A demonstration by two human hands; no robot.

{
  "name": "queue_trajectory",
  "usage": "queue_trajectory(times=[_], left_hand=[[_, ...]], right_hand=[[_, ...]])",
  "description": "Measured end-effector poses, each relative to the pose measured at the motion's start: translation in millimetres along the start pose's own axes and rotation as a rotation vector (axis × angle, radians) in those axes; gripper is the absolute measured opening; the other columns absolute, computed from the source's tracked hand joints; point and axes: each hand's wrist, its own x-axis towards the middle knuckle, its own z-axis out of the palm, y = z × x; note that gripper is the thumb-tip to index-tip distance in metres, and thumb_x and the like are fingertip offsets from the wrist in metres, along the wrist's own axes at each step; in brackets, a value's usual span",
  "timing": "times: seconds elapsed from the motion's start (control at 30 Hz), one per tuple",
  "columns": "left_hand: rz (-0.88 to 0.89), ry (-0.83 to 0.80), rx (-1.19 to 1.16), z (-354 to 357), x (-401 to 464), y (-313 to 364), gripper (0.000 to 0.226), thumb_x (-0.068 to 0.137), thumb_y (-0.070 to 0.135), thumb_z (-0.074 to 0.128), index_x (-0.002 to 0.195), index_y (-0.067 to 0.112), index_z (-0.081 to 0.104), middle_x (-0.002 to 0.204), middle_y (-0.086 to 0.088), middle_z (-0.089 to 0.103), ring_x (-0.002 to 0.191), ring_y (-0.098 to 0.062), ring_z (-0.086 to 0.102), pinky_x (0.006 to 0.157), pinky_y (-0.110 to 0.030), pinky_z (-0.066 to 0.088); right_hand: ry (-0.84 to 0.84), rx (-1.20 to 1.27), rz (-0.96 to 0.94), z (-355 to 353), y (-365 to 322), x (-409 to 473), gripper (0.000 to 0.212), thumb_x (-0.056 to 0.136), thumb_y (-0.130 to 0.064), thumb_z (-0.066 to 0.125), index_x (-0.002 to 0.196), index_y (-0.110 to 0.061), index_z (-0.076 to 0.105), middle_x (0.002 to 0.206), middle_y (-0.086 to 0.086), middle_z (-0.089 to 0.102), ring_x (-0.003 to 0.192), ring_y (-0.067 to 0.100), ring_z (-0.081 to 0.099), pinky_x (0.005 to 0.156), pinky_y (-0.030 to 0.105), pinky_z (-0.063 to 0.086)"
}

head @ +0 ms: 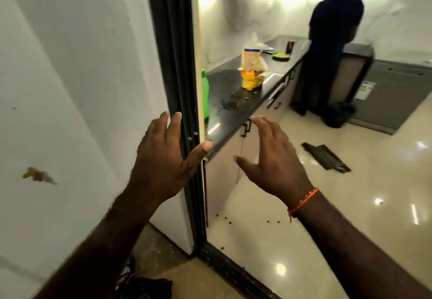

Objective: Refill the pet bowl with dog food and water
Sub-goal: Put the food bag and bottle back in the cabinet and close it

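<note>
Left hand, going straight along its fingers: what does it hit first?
Probably the black door frame: the open left hand already overlaps its edge, fingers pointing up along it. Depth is unclear.

We see an orange thread band on the right wrist, a yellow food bag on the black counter beyond both hands, a green bottle above the left thumb, and cream glossy floor.

Empty hands raised at a kitchen doorway

The left hand and right hand hover spread open before the dark door frame; beyond, a yellow food bag stands on the black counter, with another person further back.
</note>
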Motion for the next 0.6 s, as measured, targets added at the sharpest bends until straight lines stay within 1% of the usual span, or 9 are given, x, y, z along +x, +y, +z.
queue_trajectory(times=[0.13, 0.2, 0.27, 0.4, 0.6], left_hand=[[0.119, -0.056, -0.058, 24.0, 24.2, 51.9, 0.109, 0.082, 0.09, 0.022, 0.163, 0.018, 0.022, 0.17, -0.014, 0.02, 0.157, -0.032, 0.017, 0.126, -0.048, 0.019], [0.186, -0.074, -0.07, 36.7, 34.5, 73.1, 0.109, 0.082, 0.091, 0.022, 0.163, 0.018, 0.022, 0.17, -0.014, 0.019, 0.157, -0.032, 0.016, 0.128, -0.048, 0.018], [0.224, -0.088, -0.079, 48.0, 43.5, 88.7, 0.11, 0.082, 0.093, 0.019, 0.163, 0.019, 0.021, 0.171, -0.014, 0.018, 0.158, -0.031, 0.015, 0.128, -0.05, 0.017], [0.279, -0.121, -0.091, 66.6, 56.7, 119.4, 0.111, 0.08, 0.096, 0.014, 0.164, 0.024, 0.012, 0.173, -0.008, 0.01, 0.159, -0.026, 0.008, 0.129, -0.049, 0.014], [0.297, -0.157, -0.089, 83.7, 70.2, 156.3, 0.112, 0.077, 0.096, 0.013, 0.165, 0.026, 0.004, 0.174, -0.003, -0.001, 0.16, -0.022, -0.001, 0.129, -0.044, 0.007]], right_hand=[[0.066, -0.052, 0.14, -31.3, 47.1, -12.3, 0.095, 0.085, -0.052, 0.075, 0.159, -0.023, 0.024, 0.164, 0.003, 0.028, 0.15, 0.023, 0.03, 0.121, 0.042, 0.034], [0.084, -0.083, 0.198, -44.3, 67.8, -19.0, 0.095, 0.085, -0.051, 0.075, 0.159, -0.022, 0.024, 0.164, 0.003, 0.028, 0.15, 0.023, 0.03, 0.121, 0.041, 0.035], [0.087, -0.083, 0.242, -55.4, 82.5, -24.2, 0.094, 0.086, -0.05, 0.076, 0.159, -0.021, 0.024, 0.164, 0.003, 0.028, 0.15, 0.023, 0.031, 0.119, 0.043, 0.037], [0.115, -0.086, 0.295, -71.6, 109.7, -28.8, 0.094, 0.086, -0.049, 0.076, 0.159, -0.023, 0.022, 0.164, 0.001, 0.027, 0.149, 0.023, 0.031, 0.117, 0.043, 0.037], [0.133, -0.089, 0.317, -87.0, 146.3, -24.2, 0.097, 0.086, -0.053, 0.075, 0.16, -0.025, 0.019, 0.164, 0.0, 0.025, 0.149, 0.022, 0.031, 0.117, 0.042, 0.036]])
